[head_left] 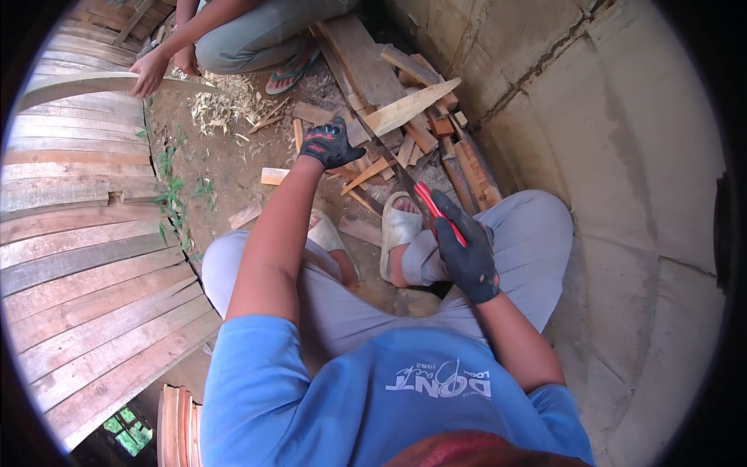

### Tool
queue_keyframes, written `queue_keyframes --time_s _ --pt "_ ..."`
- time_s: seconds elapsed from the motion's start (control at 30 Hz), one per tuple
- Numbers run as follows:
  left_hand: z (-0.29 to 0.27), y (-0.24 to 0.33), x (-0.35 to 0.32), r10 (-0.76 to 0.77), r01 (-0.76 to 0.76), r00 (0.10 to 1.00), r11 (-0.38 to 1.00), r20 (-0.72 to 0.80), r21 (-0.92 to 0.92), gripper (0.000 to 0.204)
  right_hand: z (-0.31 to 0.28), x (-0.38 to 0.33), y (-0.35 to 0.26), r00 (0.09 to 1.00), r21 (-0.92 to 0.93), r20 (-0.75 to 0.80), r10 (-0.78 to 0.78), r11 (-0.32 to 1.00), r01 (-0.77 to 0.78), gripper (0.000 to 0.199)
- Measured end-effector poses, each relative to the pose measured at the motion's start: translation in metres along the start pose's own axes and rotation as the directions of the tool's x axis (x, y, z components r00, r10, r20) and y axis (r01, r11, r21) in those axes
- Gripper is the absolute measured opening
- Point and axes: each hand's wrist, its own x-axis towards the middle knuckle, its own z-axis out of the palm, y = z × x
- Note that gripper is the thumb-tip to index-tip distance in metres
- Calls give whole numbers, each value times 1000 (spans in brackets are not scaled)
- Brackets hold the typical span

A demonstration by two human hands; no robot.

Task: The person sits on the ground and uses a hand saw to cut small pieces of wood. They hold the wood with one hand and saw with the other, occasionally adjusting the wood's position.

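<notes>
My right hand (pixel 468 253), in a black glove, is closed round the red handle of a handsaw (pixel 408 180). The saw's dark blade runs up and to the left, across a pale, pointed piece of wood (pixel 416 107) near its left end. At that end my left hand (pixel 330 144), in a black glove with red marks, grips the piece, its thumb on the near side of the blade. The fingers on the far side are partly hidden. Beneath the blade and board lie wood offcuts (pixel 372 170).
Boards and blocks (pixel 475 167) are heaped against the concrete wall (pixel 622 156) on the right. A slatted wooden surface (pixel 85 202) lies on the left. Far left, a co-worker's hand (pixel 150 71) holds a long curved strip (pixel 85 84) beside wood shavings (pixel 226 107). My sandalled feet (pixel 401 233) are close below the saw.
</notes>
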Motion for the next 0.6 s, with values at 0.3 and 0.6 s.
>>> queue_keyframes --time_s 0.3,0.6 --pt "-3 3 -2 -14 16 999 998 38 -65 97 -76 -126 -60 994 -190 -87 74 978 -89 45" --pt "25 -2 -2 24 -25 999 1000 -39 -11 69 -47 -46 -15 982 -341 -181 -62 940 -3 44"
